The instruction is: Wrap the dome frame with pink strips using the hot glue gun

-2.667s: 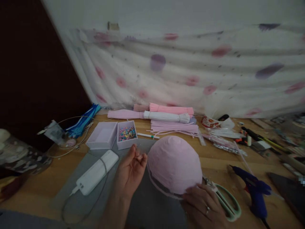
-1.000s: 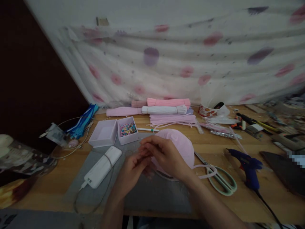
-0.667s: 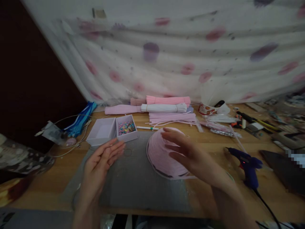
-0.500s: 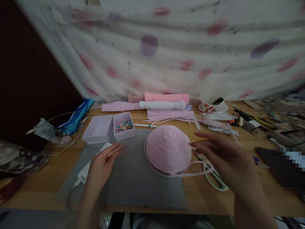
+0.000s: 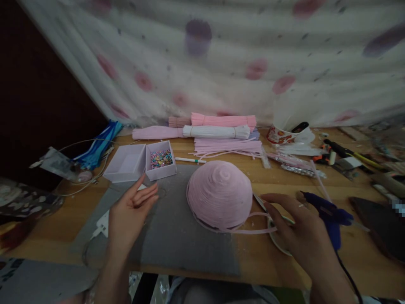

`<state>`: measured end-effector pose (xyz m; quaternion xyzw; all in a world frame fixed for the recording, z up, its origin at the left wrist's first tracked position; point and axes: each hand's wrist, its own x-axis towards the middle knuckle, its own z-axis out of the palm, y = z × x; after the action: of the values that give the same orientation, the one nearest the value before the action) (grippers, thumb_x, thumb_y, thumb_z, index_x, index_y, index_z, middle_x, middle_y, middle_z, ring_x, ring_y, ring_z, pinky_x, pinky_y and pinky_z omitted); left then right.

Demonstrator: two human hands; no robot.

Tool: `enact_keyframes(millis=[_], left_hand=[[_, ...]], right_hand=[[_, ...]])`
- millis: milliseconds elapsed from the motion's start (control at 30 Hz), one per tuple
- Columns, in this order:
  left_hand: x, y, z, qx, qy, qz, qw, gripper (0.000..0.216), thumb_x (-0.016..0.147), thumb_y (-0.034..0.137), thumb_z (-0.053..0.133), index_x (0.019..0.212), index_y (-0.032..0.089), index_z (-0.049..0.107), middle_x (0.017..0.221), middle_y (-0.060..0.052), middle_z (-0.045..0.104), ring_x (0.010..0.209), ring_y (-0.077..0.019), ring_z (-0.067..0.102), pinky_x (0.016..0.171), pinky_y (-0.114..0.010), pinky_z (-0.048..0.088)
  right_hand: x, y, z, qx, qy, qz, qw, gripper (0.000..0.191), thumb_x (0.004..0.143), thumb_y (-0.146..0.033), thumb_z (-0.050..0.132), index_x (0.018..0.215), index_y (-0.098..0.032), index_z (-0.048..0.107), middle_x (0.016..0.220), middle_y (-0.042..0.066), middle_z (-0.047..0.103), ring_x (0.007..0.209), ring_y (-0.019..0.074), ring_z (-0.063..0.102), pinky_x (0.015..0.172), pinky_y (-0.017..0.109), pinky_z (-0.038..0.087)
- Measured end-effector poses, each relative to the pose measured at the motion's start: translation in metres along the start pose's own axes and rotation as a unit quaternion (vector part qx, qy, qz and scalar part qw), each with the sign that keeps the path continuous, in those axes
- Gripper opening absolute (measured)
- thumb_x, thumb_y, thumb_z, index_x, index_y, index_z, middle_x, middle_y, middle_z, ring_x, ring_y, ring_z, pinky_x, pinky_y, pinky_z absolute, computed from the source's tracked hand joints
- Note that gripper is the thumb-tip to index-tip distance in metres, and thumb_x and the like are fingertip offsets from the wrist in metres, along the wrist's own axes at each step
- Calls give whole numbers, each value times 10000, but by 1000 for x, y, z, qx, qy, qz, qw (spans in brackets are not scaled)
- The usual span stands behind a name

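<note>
A pale pink dome [image 5: 220,196], wound from rows of fuzzy strip, rests on the grey mat [image 5: 190,253]. A loose pink strip [image 5: 256,231] loops from its lower edge toward the right. My right hand [image 5: 300,230], fingers apart, hovers over the scissors [image 5: 278,245] and the end of that loop; its fingertips partly cover both. No grip on either shows. To the left of the dome, my left hand [image 5: 131,211] is held with fingers stretched out, holding nothing I can see, above a white power strip [image 5: 103,223].
A blue glue gun [image 5: 329,215] lies beside my right wrist, its cord running forward. Behind are a box of beads [image 5: 161,173], its lid [image 5: 125,166], a white pen [image 5: 190,160], bundles of pipe cleaners [image 5: 221,131] and a paper cup [image 5: 281,135].
My right hand has moved down from the dome's side to the scissors. My left hand has spread its fingers and shifted slightly left. The view has tilted down, and the glue gun now shows.
</note>
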<state>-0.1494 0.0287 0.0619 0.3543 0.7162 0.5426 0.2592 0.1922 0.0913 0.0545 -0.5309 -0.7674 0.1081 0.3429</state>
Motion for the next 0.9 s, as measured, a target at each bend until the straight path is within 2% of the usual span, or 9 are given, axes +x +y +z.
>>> enact_keyframes(millis=[67, 133, 233, 300, 367, 500, 633, 767, 900], left_hand=[[-6, 4, 2, 108, 56, -16, 992, 473, 793, 488, 692, 1180, 218, 723, 461, 73, 593, 497, -174, 629, 593, -291, 532], [-10, 1, 4, 187, 90, -6, 978, 416, 841, 507, 634, 1130, 231, 748, 421, 83, 521, 478, -181, 603, 644, -328, 545], [-12, -13, 7, 199, 72, 69, 975, 560, 737, 354, 739, 1284, 258, 663, 1055, -40, 766, 1090, -294, 686, 1063, -469, 450], [-14, -23, 11, 116, 30, 102, 987, 618, 704, 284, 730, 1314, 280, 629, 1508, -72, 528, 1392, -322, 467, 1153, -483, 362], [-18, -26, 18, 16, 19, 75, 997, 601, 717, 267, 701, 1311, 281, 612, 1573, -75, 448, 1387, -314, 479, 1093, -461, 453], [-28, -14, 29, 48, 42, -27, 998, 456, 716, 379, 759, 1143, 229, 699, 990, -61, 800, 918, -275, 756, 923, -429, 572], [-31, -10, 36, 180, 16, 4, 984, 371, 817, 486, 673, 1081, 235, 742, 447, 44, 642, 762, -305, 762, 978, -520, 508], [-34, -25, 43, 226, -26, 191, 955, 303, 835, 330, 688, 1129, 267, 732, 1210, -87, 755, 1391, -315, 474, 1220, -561, 145], [-47, -37, 47, 149, -56, 133, 978, 308, 864, 293, 649, 1164, 313, 714, 1548, -49, 492, 1319, -305, 557, 1029, -474, 507]], right_hand=[[-1, -1, 6, 15, -26, -13, 999, 198, 920, -303, 530, 974, -242, 710, 944, 64, 774, 861, 249, 734, 747, 371, 569], [-3, -1, 12, 33, -59, -14, 998, 199, 933, -274, 514, 973, -230, 704, 968, 75, 769, 875, 243, 733, 750, 367, 570], [-9, 1, 18, 42, -80, -14, 996, 201, 946, -250, 495, 951, -224, 694, 1005, 89, 753, 913, 248, 725, 765, 374, 567], [-13, 4, 19, 37, -87, -9, 995, 197, 950, -237, 488, 936, -224, 685, 1039, 93, 745, 921, 251, 721, 752, 373, 564], [-18, 7, 16, 32, -106, -7, 994, 200, 957, -230, 480, 915, -225, 676, 1020, 88, 746, 884, 244, 720, 715, 361, 561], [-25, 6, 6, 28, -141, -26, 989, 199, 975, -273, 488, 928, -227, 676, 923, 74, 747, 817, 243, 717, 668, 358, 559], [-27, 4, -1, 29, -186, -94, 977, 198, 962, -240, 510, 985, -207, 704, 1013, 98, 756, 936, 278, 716, 795, 429, 574], [-31, 10, 5, 4, -228, -123, 966, 294, 863, -61, 497, 988, -190, 730, 1009, 108, 768, 980, 286, 717, 839, 428, 576], [-34, 15, 13, -22, -287, -97, 953, 423, 779, 29, 483, 1040, -185, 739, 1003, 101, 768, 931, 285, 727, 743, 384, 583]])
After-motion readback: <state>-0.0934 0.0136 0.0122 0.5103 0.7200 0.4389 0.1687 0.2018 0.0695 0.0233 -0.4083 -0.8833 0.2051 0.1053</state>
